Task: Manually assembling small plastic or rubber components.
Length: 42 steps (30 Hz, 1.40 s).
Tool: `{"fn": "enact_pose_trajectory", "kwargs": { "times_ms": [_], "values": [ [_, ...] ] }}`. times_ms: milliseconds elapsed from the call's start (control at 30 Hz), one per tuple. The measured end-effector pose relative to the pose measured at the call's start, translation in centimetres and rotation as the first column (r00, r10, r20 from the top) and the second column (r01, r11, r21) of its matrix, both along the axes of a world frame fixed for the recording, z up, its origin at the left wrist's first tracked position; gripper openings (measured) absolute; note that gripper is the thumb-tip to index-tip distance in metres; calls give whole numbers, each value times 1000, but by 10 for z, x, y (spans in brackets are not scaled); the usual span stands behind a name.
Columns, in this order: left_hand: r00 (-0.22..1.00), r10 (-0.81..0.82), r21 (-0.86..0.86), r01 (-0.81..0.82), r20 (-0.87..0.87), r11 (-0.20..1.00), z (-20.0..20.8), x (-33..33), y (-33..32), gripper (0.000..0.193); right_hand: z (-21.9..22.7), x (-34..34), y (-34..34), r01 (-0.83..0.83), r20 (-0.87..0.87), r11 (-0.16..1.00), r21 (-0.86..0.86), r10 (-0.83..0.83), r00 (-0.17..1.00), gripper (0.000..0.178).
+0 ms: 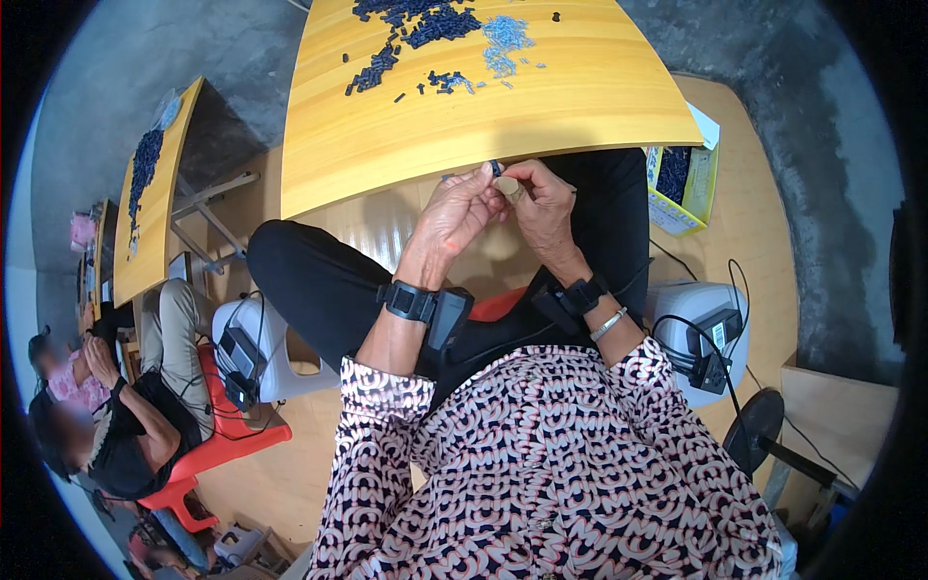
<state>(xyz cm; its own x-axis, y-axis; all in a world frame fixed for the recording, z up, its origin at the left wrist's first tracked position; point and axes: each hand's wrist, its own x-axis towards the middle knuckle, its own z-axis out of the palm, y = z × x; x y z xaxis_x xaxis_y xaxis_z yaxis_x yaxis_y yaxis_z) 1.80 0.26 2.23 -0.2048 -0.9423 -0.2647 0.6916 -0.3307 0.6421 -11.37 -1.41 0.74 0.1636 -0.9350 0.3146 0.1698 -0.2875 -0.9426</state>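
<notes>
Holding two small pieces together at the centre of the frame, the hands meet just below the near edge of the yellow wooden tabletop (pixel 464 135). The left hand (pixel 454 215) pinches a small dark ring-shaped part (pixel 496 168) at its fingertips. The right hand (pixel 543 208) is closed around a small round beige part (pixel 508 188), touching the left hand. Each wrist carries one black band, two in all. On the tabletop, at the upper centre, lie one big heap of small dark blue pieces (pixel 416 29) and one smaller heap of light blue pieces (pixel 503 41); single pieces are too many to count. One yellow cardboard box (pixel 681 184) stands at the right.
</notes>
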Motion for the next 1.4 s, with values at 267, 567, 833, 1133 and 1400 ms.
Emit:
{"fn": "enact_pose_trajectory", "kwargs": {
  "times_ms": [267,567,833,1133,1400],
  "values": [
    [1000,-15,-9,15,9,1000,0,1,-1,19,-7,1,-4,52,-48,983,-174,-61,997,14],
    [997,-20,44,23,-71,999,-3,2,-2,17,-16,1,-7,1,-63,997,-72,-6,998,21],
    [994,50,127,-38,-93,991,-2,1,-4,16,-11,4,-7,66,-126,982,-178,-90,988,12],
    [990,84,163,-65,-115,984,-1,0,-4,14,-12,5,-7,65,-96,989,-134,-79,992,4],
    [985,99,220,-65,-144,973,3,-2,-4,15,-11,6,-6,71,-89,993,-95,-80,993,6]
  ]
}}
